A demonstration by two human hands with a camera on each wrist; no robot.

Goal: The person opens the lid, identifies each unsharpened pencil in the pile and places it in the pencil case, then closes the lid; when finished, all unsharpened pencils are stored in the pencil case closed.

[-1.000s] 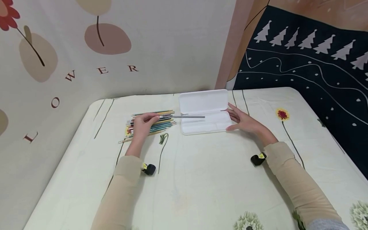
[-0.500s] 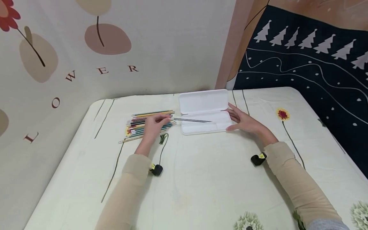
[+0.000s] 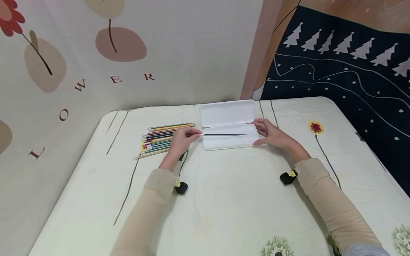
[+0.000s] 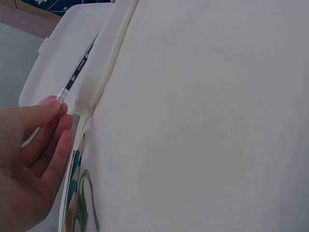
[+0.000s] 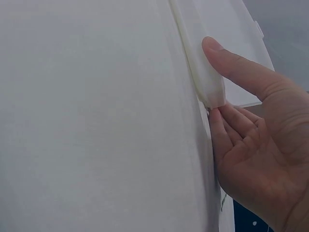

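Between thumb and fingertips, my left hand (image 3: 185,140) pinches a dark pencil (image 3: 224,134) by its silvery end. Printed lettering shows on the pencil (image 4: 77,70) in the left wrist view. It lies lengthwise over the lower half of a white pencil case (image 3: 224,143); whether it touches the bottom I cannot tell. The case's lid (image 3: 227,113) is raised behind. At the right end my right hand (image 3: 272,136) grips the case, thumb (image 5: 217,50) on the near side and fingers (image 5: 224,133) at the end.
Several pencils (image 3: 157,135) lie in a loose row left of the case, partly behind my left hand. A flower-patterned cloth (image 3: 224,199) covers the table. Beyond its back edge hangs a pale printed curtain (image 3: 192,64), with a dark tree-patterned cloth (image 3: 336,74) at the right.
My left hand has moved right with the pencil, from over the row of pencils to the case's left end. The pencil now lies farther over the case. My right hand has stayed put.
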